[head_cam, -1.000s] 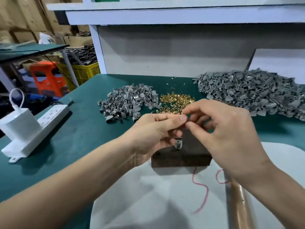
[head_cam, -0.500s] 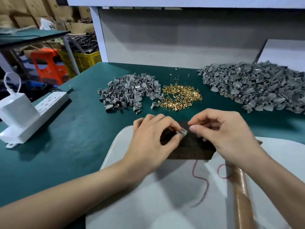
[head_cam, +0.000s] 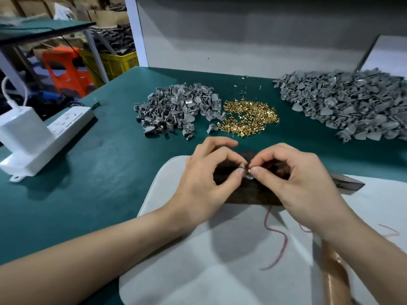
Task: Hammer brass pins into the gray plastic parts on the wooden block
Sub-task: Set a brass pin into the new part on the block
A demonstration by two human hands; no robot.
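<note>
The left hand (head_cam: 204,183) pinches a gray part (head_cam: 250,177) on the wooden block (head_cam: 248,194); the right hand (head_cam: 295,183) pinches a brass pin (head_cam: 249,170) at it; hammering is not yet begun.

**Workshop behind the bench**

On my feed I see a teal-green table top (head_cam: 88,172) backed by a plain gray wall panel (head_cam: 242,36), with a white post (head_cam: 134,29) at the panel's left edge. Beyond the post stand a yellow crate (head_cam: 114,62), an orange stool (head_cam: 66,69) and stacked cardboard boxes (head_cam: 99,16). A second green-topped table (head_cam: 44,29) sits far left.
</note>
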